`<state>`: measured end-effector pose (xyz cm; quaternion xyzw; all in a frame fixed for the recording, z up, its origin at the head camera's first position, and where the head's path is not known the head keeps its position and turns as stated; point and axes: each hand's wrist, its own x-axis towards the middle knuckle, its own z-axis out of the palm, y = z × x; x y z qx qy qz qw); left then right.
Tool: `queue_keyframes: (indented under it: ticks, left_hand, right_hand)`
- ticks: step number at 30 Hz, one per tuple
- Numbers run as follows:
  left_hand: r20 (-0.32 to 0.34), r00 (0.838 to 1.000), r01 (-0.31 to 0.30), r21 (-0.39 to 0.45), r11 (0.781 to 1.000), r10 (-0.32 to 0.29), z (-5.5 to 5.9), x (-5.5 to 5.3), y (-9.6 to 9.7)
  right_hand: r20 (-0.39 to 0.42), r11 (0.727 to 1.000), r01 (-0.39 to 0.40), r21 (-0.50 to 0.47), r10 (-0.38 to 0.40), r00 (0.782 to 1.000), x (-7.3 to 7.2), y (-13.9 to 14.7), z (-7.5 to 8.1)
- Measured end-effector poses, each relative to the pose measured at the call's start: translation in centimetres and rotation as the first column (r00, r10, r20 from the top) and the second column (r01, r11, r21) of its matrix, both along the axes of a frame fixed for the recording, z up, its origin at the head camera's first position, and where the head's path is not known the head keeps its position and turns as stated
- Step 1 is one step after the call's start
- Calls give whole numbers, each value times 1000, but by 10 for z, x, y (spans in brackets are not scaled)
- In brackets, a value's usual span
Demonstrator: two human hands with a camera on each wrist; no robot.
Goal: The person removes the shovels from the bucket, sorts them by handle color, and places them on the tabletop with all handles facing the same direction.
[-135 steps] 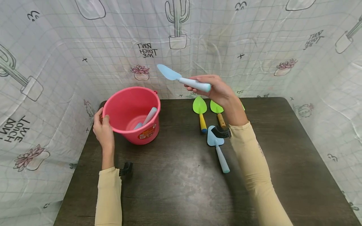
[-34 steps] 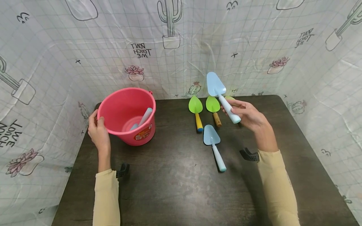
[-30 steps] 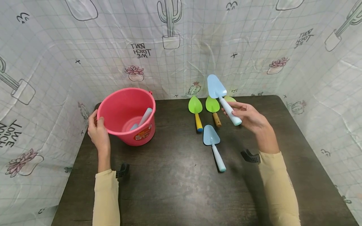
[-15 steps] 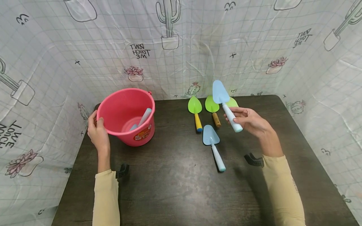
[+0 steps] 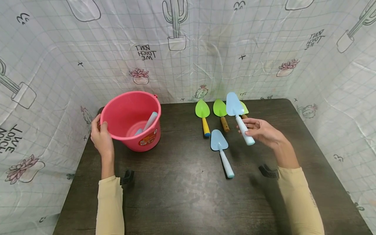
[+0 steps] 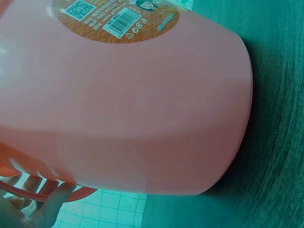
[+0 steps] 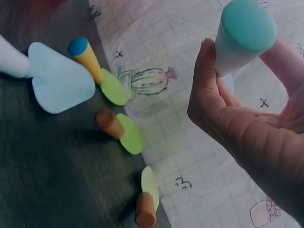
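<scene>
My left hand [image 5: 101,133] grips the rim of a pink bucket [image 5: 133,114] at the table's left, thumb on the near side. Inside the bucket lies a trowel with a pale handle [image 5: 151,121]. In the left wrist view the bucket wall [image 6: 142,99] and its orange label fill the picture. My right hand [image 5: 264,132] holds a light blue trowel [image 5: 235,104] by its white handle, above the table, blade pointing away. The right wrist view shows that handle's turquoise end [image 7: 249,26] above my thumb. Another blue trowel [image 5: 219,142] lies flat to the left of this hand.
At the back edge lie a green trowel with a yellow handle [image 5: 202,109] and a green trowel with a wooden handle [image 5: 219,108]. A further green trowel [image 5: 244,107] is partly hidden behind the held one. A patterned curtain [image 5: 217,49] rises behind the dark table [image 5: 176,195].
My right hand first carried the blue trowel away from near the bucket to the right. In the last second it moved down and slightly right. My left hand stayed on the rim.
</scene>
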<state>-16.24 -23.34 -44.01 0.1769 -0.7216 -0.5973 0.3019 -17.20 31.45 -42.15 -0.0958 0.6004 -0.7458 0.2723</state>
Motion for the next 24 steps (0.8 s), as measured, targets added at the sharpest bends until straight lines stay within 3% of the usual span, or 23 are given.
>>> queue_keyframes:
  ticks: [4,10,12,17,19,24]
  left_hand:
    - [7,1000,-9,0,1000,9,5,2,4]
    - [3,1000,-9,22,1000,9,25,14,17]
    - [5,1000,-9,23,1000,9,24,13,16]
    - [11,1000,-15,10,1000,14,6,4,5]
    - [13,1000,-15,10,1000,15,6,5,6]
    - [7,1000,-18,14,1000,18,24,17,19]
  right_hand:
    - [9,1000,-3,27,3,1000,4,5,-4]
    - [53,998,30,56,-33,998,8,11,-12]
    - [52,997,24,72,-27,998,9,13,-16]
    - [40,993,15,120,-20,999,14,17,-26]
    - [53,992,18,129,-25,998,18,19,-28]
    - [98,990,35,138,-48,994,25,24,-36]
